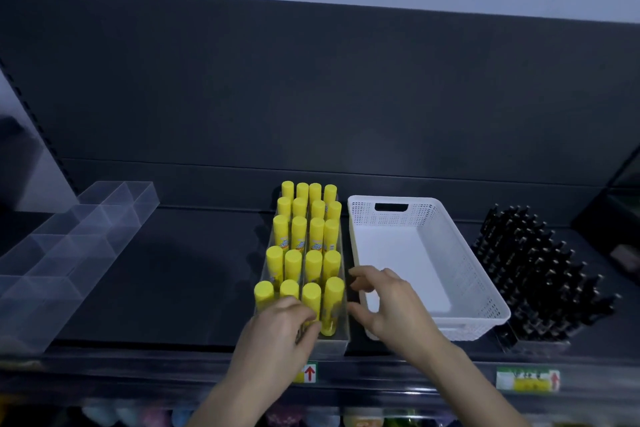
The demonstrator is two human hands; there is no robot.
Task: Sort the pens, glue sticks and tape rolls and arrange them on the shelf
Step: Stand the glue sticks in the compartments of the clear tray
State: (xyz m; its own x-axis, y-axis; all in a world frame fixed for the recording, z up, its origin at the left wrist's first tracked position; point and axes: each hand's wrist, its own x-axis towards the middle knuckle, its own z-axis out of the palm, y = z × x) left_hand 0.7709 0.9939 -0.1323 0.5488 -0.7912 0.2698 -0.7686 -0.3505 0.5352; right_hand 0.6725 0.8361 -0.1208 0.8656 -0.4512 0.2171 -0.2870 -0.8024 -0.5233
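Glue sticks (304,243) first: twenty yellow caps standing upright in neat rows of four, packed into a clear tray (332,347) in the middle of the shelf (173,288). That lot looks all but done. The left hand (277,326) is down at the front row, fingers curled in around the lower part of the front stick (311,302), a last one being seated or straightened, by my reading. The right hand (391,305) is spread wide, fingers and thumb apart, holding nothing, over the near left corner of the white basket (478,288) just beside the tray.

That basket has nothing in it. Over at the right of the frame the black pens (540,274) stand bunched upright in their own holder, so pens look settled too.

What's left? Tape rolls: I can't see a single one anywhere. The clear divided box (69,253) at the left edge holds nothing either. I'd call it two sorts placed, one to go.
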